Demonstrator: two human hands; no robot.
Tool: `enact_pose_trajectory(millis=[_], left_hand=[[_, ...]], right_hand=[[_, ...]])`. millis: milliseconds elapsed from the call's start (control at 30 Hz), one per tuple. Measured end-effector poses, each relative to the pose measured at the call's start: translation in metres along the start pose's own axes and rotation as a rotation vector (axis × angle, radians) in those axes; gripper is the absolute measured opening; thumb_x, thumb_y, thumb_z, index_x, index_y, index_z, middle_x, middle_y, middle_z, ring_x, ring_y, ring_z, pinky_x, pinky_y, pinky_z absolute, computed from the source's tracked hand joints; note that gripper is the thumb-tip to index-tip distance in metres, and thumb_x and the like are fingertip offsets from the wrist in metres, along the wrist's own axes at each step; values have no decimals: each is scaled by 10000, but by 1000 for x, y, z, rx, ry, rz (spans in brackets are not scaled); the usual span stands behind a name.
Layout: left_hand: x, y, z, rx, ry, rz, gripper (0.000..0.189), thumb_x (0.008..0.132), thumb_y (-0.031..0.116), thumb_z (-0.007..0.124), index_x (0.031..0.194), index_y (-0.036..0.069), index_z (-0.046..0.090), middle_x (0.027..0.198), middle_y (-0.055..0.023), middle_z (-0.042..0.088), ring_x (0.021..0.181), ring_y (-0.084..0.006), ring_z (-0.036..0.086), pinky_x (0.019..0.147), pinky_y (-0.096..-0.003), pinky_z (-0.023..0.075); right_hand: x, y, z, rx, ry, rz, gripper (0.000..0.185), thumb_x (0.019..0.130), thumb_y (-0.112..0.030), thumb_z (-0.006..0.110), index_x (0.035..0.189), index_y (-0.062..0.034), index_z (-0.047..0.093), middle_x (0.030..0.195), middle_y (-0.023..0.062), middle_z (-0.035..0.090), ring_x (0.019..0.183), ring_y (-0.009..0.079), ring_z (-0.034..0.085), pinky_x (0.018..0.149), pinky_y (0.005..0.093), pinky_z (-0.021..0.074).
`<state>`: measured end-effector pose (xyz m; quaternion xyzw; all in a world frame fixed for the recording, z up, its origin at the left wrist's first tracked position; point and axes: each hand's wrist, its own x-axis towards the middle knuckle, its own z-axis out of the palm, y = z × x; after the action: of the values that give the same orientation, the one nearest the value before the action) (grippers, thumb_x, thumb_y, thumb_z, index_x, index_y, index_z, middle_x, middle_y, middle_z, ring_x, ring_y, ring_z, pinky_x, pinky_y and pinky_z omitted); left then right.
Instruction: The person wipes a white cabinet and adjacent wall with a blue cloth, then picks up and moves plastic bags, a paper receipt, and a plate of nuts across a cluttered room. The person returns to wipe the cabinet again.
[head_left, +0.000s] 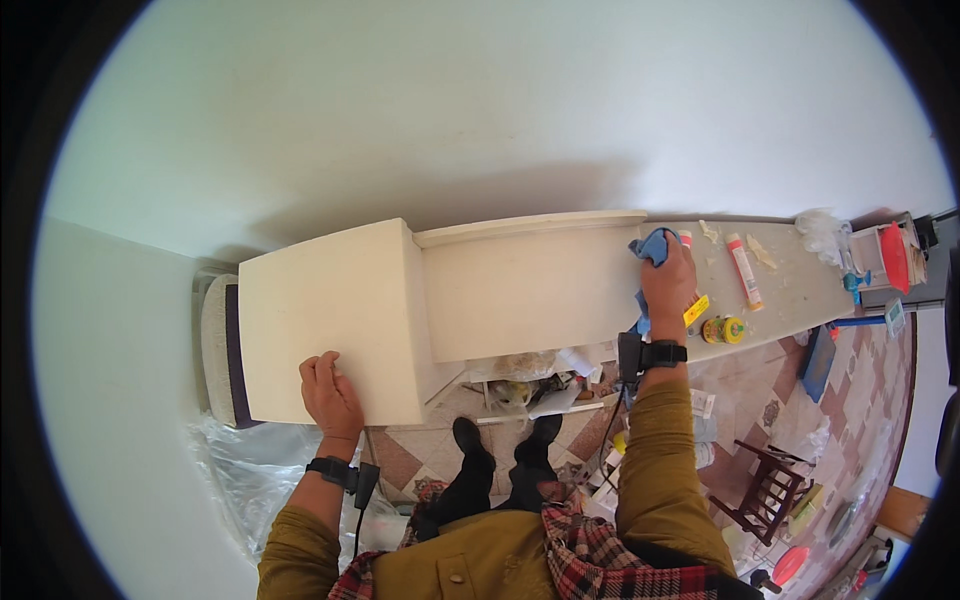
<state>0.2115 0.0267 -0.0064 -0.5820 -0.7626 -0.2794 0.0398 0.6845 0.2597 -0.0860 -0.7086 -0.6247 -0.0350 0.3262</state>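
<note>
My left hand (328, 394) rests near the front edge of a raised cream cabinet top (322, 307), its fingers slightly bent and holding nothing. To the right of that block runs a lower cream board (525, 289) with a raised strip along its back. At the board's right end my right hand (667, 289) grips a crumpled blue cloth (654, 246). More blue cloth shows below the wrist side of the hand. Close beside this hand are a yellow tag (696, 310) bearing print and a yellow jar (722, 330) with a green-centred lid. The palm hides part of the cloth.
A red-and-white tube (744, 271) and torn scraps (761, 251) lie on the grey tabletop (802, 277). Below the board is an open drawer (517, 394) full of clutter. Plastic sheeting (262, 465) lies at left; a dark wooden stool (763, 491) lies on the tiled floor.
</note>
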Motion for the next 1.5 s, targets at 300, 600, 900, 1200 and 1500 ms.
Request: enact_pose_trajectory(millis=[300,600,900,1200,1500], left_hand=[[-1,-1,3,2,-4,8,260,892,18,496,1112,39,633,1045,-152,543,881,-327,585,758,-421,477],[-1,-2,3,-30,-4,51,247,917,25,478,1116,27,625,1046,-159,540,879,-324,588,767,-409,487],[-1,-2,2,-47,-3,2,263,912,24,480,1130,28,626,1063,-169,548,902,-334,589,777,-425,482],[-2,1,0,-39,-12,-34,273,904,13,501,1141,39,634,1073,-169,554,916,-340,582,795,-435,468],[-2,1,-3,-22,-25,-44,246,922,21,501,1128,34,634,1086,-163,554,926,-329,582,809,-416,475]], right_hand=[[-32,-67,79,67,-126,-277,226,717,14,600,933,-27,653,968,168,632,923,386,573,796,506,467],[-124,-244,99,378,-271,-592,145,746,-35,593,877,-58,651,932,94,586,910,308,557,710,434,484],[-47,-66,50,-24,-51,-298,164,764,-61,649,915,-110,691,908,52,616,886,327,582,696,466,526],[-115,-203,92,227,-301,-579,166,694,-30,641,848,-88,665,937,73,603,901,330,567,700,447,492],[-78,-159,67,212,-329,-519,358,636,-12,729,989,-62,696,1064,75,646,942,336,579,766,439,507]])
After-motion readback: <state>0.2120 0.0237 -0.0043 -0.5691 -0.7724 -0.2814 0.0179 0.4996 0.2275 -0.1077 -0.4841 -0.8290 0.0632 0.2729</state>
